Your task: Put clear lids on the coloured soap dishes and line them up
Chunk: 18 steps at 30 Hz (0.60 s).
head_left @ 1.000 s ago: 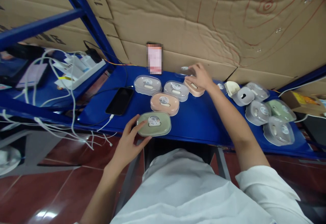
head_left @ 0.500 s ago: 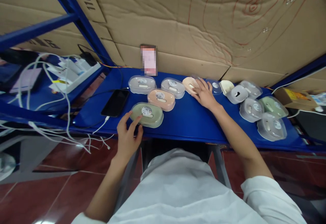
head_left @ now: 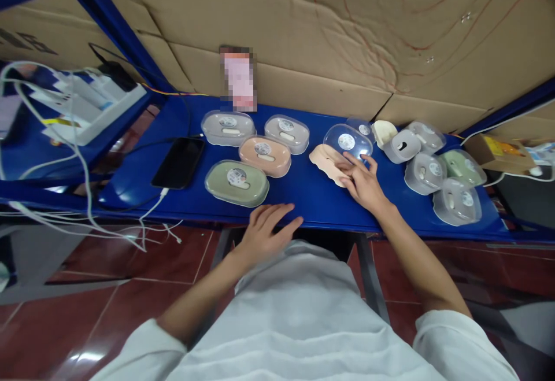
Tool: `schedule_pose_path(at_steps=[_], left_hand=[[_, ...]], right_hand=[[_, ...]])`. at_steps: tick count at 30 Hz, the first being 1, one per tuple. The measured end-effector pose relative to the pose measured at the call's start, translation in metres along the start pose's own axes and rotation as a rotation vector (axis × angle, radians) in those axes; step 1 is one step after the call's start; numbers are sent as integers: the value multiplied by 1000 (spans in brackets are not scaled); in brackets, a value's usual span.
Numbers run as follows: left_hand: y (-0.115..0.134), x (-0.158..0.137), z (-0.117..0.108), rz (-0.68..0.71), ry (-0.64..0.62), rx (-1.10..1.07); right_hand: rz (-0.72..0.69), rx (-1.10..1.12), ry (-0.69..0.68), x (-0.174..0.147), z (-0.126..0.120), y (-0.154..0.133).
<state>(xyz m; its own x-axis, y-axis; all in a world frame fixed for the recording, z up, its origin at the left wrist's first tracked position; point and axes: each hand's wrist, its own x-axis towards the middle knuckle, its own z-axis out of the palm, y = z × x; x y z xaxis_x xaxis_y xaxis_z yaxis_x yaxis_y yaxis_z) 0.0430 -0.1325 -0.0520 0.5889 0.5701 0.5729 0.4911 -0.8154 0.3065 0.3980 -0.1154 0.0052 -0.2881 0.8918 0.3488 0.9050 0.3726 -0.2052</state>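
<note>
My right hand [head_left: 364, 183] has its thumb and fingers at the right end of a peach-coloured piece [head_left: 326, 161] with a wavy edge, which looks tilted. My fingertips overlap the edge of a clear plastic lid [head_left: 336, 137] bearing a round sticker, just behind that piece. By the shelf's front edge is my left hand [head_left: 269, 232], empty, fingers stretched out. Left of the peach piece lie lidded oval boxes: a green box [head_left: 236, 183], a peach box [head_left: 265, 155] and two grey ones, the left grey box [head_left: 229, 129] and the right grey box [head_left: 287, 134].
At right stand several clear-lidded boxes [head_left: 425, 171], a cream piece [head_left: 384, 133] and a cardboard carton [head_left: 498, 155]. A black phone [head_left: 178, 162] with a white cable lies at left, near a power strip [head_left: 108, 115]. A blurred-screen phone [head_left: 238, 80] leans against the cardboard.
My right hand has drawn the peach piece nearer me and tilted it; the clear lid now shows behind it. My left hand has left the green box and moved right, to the front edge.
</note>
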Motion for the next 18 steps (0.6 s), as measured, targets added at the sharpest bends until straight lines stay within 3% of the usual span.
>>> schedule_pose_path(at_steps=[5, 8, 14, 18], left_hand=[[21, 83, 10, 55, -101, 12], [20, 107, 16, 69, -116, 62], [12, 94, 15, 88, -203, 67], [11, 71, 6, 135, -215, 37]], right_hand=[[-3, 38, 69, 2, 9, -3], [-11, 74, 131, 3, 13, -2], [100, 141, 217, -2, 5, 3], [142, 99, 174, -18, -5, -7]])
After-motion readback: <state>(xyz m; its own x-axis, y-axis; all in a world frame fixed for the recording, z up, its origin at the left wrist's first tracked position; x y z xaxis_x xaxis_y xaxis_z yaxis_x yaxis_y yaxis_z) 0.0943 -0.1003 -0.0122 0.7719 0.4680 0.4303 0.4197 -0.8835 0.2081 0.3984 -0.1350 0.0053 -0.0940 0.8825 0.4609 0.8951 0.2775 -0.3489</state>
